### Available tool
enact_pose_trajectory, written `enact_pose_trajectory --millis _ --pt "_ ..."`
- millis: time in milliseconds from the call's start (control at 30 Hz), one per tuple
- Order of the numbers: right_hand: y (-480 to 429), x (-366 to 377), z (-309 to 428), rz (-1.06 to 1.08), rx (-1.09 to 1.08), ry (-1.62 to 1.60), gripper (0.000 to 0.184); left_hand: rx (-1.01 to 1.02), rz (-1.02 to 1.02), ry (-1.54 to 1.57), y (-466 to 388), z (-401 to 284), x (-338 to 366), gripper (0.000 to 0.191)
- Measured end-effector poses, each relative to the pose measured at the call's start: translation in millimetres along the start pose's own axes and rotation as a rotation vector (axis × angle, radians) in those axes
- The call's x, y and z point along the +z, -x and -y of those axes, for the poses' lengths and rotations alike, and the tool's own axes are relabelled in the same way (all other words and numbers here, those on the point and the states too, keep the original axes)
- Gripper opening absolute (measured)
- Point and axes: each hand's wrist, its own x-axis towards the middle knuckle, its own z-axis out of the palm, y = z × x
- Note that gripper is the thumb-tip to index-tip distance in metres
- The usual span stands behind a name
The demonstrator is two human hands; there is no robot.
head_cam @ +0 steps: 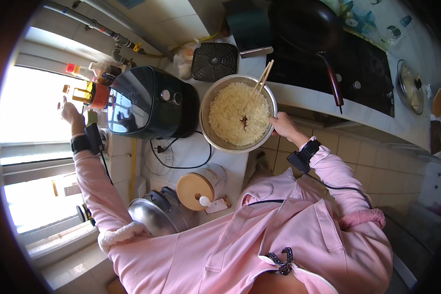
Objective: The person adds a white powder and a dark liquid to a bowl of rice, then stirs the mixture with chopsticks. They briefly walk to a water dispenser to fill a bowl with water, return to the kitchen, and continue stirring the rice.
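A large metal bowl (pixel 204 126) of pale, rice-like grains (pixel 228 110) stands on the counter, a small dark brown patch at the grains' middle. Wooden chopsticks (pixel 263 79) lean in the bowl, their upper ends past its rim. My right hand (pixel 282 125) grips the bowl's right rim. At the far left, my left hand (pixel 70 110) is raised by the window, beside a bottle with a red-orange label (pixel 100 95); whether the fingers touch the bottle is not clear. A bottle with a red cap (pixel 81 71) and a dark-labelled bottle (pixel 106 71) stand behind it.
A dark green air fryer (pixel 172 110) stands left of the bowl, its black cord (pixel 182 168) looped on the counter. Nearer me are a wooden-lidded canister (pixel 193 189) and a metal pot (pixel 150 211). A perforated black tray (pixel 215 61) and a frying pan (pixel 308 25) on the stove lie beyond.
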Motion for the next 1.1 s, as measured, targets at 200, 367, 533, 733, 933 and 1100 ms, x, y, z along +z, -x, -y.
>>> enact_pose_trajectory --millis 200,367,533,733,933,1100 --pt "59.8 -31.3 -9.1 -0.026 -0.155 -0.198 0.031 0.387 0.511 0.152 169.8 -115.0 -18.2 0.041" --pt "111.1 -83.6 -8.1 -0.124 -0.288 -0.178 0.035 0.461 0.957 0.134 350.2 -160.0 -17.6 0.047" --pt "225.9 -184.2 -61.8 -0.207 -0.265 -0.31 0.031 0.569 1.236 0.155 519.7 -181.5 25.7 0.053" --pt "349.0 -265.0 -182.0 -0.513 -0.117 -0.599 0.033 0.311 1.566 0.214 716.8 -168.9 72.5 0.048" --pt "391.4 -321.0 -269.6 -0.905 0.099 -0.755 0.031 -0.043 2.142 -0.045 896.4 -134.2 160.8 0.045" --pt "384.9 -392.9 -315.6 -1.024 0.04 -0.87 0.029 -0.166 2.273 0.057 1028.5 -143.9 236.7 0.034"
